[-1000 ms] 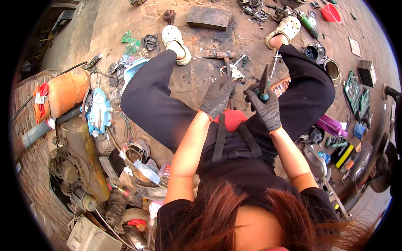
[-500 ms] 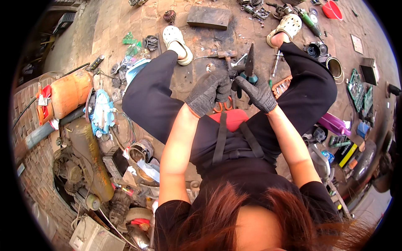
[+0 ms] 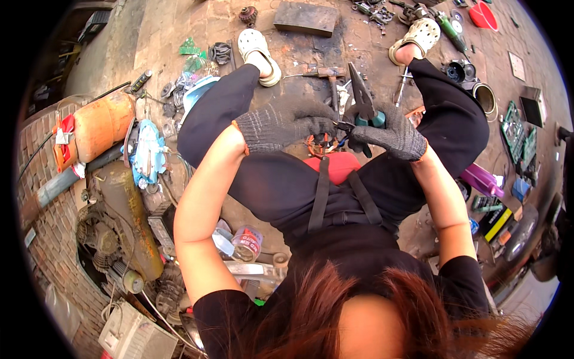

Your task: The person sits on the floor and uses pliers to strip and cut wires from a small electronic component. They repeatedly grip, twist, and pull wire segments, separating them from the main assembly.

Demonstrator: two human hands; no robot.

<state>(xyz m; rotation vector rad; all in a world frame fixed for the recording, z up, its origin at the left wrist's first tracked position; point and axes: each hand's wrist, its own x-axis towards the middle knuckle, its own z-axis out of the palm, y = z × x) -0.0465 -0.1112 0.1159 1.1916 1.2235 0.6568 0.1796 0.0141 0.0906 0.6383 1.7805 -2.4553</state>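
The right hand [image 3: 396, 134] is gripping the pliers [image 3: 361, 109], their long nose pointing out past both hands and leaning a bit left. The left hand [image 3: 286, 124] is pinching a dark bit [image 3: 342, 125], too small to name, just left of the pliers.

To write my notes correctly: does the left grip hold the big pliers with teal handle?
No, the right grip holds these pliers by their teal handle.
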